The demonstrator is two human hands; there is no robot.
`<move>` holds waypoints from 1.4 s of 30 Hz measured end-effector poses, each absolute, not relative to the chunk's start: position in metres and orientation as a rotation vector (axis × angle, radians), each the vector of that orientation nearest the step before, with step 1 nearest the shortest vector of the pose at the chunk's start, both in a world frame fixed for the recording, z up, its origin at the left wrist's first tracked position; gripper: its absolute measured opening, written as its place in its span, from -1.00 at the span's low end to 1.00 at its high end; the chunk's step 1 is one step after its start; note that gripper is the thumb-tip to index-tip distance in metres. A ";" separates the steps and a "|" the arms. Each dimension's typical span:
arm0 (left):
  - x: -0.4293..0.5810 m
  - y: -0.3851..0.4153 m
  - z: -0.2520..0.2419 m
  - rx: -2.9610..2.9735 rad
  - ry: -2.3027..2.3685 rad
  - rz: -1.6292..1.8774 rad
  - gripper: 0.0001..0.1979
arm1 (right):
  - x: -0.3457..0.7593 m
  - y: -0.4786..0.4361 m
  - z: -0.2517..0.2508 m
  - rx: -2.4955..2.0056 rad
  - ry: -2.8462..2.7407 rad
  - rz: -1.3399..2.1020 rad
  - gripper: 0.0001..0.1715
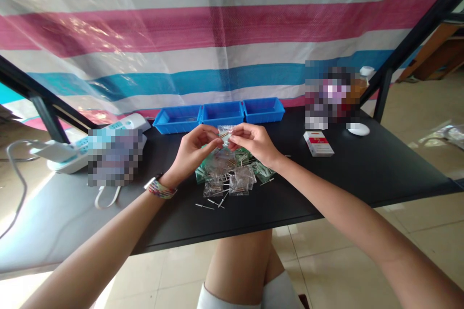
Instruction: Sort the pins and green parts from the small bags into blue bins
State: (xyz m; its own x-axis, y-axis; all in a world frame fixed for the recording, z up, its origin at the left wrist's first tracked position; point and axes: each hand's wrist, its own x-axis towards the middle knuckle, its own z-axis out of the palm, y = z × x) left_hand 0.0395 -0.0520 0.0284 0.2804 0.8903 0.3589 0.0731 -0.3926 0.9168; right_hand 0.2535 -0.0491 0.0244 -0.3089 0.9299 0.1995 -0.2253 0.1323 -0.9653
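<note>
My left hand [195,147] and my right hand [253,142] meet above the black table [362,169], both pinching a small clear plastic bag [225,133] with thin metal pins in it. Under the hands lies a heap of small clear and green bags [232,169] holding more pins. A few loose pins [212,204] lie on the table just in front of the heap. A bead bracelet is on my left wrist.
Three blue plastic bins [221,114] stand in a row at the back, against a striped tarp. A white power strip [78,147] with cable lies at left. A red and white box [318,143] and a white lid [358,129] sit at right. My knees show below the table's front edge.
</note>
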 end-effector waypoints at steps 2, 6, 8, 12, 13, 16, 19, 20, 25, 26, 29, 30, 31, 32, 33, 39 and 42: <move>0.039 -0.051 0.028 1.693 0.873 1.218 -0.66 | 0.254 -0.051 0.026 -0.751 -1.383 1.425 -0.56; 0.038 -0.052 0.030 1.682 0.900 1.191 -0.64 | 0.254 -0.052 0.027 -0.743 -1.411 1.411 -0.53; 0.039 -0.054 0.033 1.680 0.911 1.174 -0.64 | 0.255 -0.051 0.025 -0.742 -1.426 1.385 -0.54; 0.041 -0.057 0.038 1.660 0.898 1.149 -0.64 | 0.256 -0.048 0.023 -0.752 -1.433 1.376 -0.59; 0.041 -0.057 0.039 1.657 0.893 1.142 -0.65 | 0.256 -0.048 0.023 -0.754 -1.435 1.379 -0.60; 0.041 -0.057 0.039 1.660 0.877 1.133 -0.65 | 0.257 -0.049 0.024 -0.759 -1.439 1.401 -0.61; 0.040 -0.056 0.038 1.634 0.863 1.143 -0.64 | 0.257 -0.050 0.027 -0.767 -1.429 1.423 -0.59; 0.040 -0.056 0.037 1.617 0.856 1.145 -0.64 | 0.256 -0.051 0.028 -0.771 -1.431 1.424 -0.58; 0.040 -0.054 0.034 1.548 0.832 1.164 -0.66 | 0.255 -0.052 0.029 -0.775 -1.453 1.395 -0.57; 0.041 -0.054 0.034 1.540 0.831 1.163 -0.66 | 0.254 -0.052 0.029 -0.776 -1.455 1.391 -0.58; 0.040 -0.052 0.032 1.511 0.839 1.164 -0.66 | 0.254 -0.052 0.029 -0.767 -1.456 1.401 -0.59; 0.040 -0.052 0.032 1.497 0.844 1.168 -0.66 | 0.254 -0.052 0.030 -0.762 -1.453 1.412 -0.59; 0.039 -0.051 0.032 1.480 0.851 1.173 -0.67 | 0.254 -0.053 0.030 -0.756 -1.448 1.426 -0.59; 0.038 -0.051 0.032 1.463 0.858 1.177 -0.68 | 0.254 -0.053 0.030 -0.751 -1.442 1.440 -0.59; 0.037 -0.050 0.031 1.447 0.864 1.179 -0.69 | 0.254 -0.053 0.030 -0.747 -1.436 1.454 -0.58; 0.035 -0.047 0.031 1.447 0.901 1.137 -0.63 | 0.254 -0.051 0.027 -0.730 -1.430 1.463 -0.62; 0.036 -0.049 0.033 1.506 0.888 1.161 -0.68 | 0.253 -0.050 0.024 -0.728 -1.444 1.417 -0.64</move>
